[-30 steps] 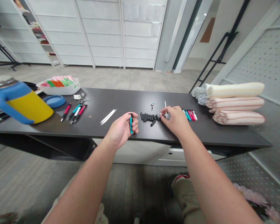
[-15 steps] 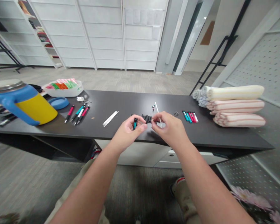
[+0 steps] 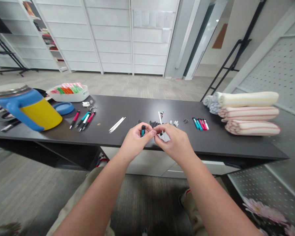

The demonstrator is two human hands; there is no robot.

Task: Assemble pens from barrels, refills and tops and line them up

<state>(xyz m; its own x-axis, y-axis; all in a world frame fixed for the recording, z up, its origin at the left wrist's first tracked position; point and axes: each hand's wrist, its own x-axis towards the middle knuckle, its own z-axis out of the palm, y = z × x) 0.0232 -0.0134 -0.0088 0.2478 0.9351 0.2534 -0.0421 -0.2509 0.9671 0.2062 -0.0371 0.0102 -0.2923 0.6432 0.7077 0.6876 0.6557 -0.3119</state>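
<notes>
My left hand [image 3: 134,141] is closed around a teal pen barrel [image 3: 143,131] with a black top. Its thumb and forefinger meet the fingertips of my right hand [image 3: 175,142], above the table's front part. A thin white ink refill [image 3: 159,117] slants up through my right hand's closed fingers. Whatever the touching fingertips pinch is hidden. Just behind them lies a row of black pen grips [image 3: 153,124], partly covered. Small white pieces [image 3: 174,123], tiny metal springs [image 3: 185,121] and a row of teal, pink and white pen barrels [image 3: 200,124] lie to the right.
On the dark table [image 3: 127,105], several white refills [image 3: 117,125] and whole pens [image 3: 88,120] lie left. Farther left are a blue-yellow mug [image 3: 43,113], a blue lid [image 3: 64,108] and a white basket [image 3: 68,96]. Rolled towels [image 3: 249,113] are stacked right.
My right hand has shifted slightly left and down with the refill, and its fingertips now touch my left hand's. The small white pieces behind it have come into view.
</notes>
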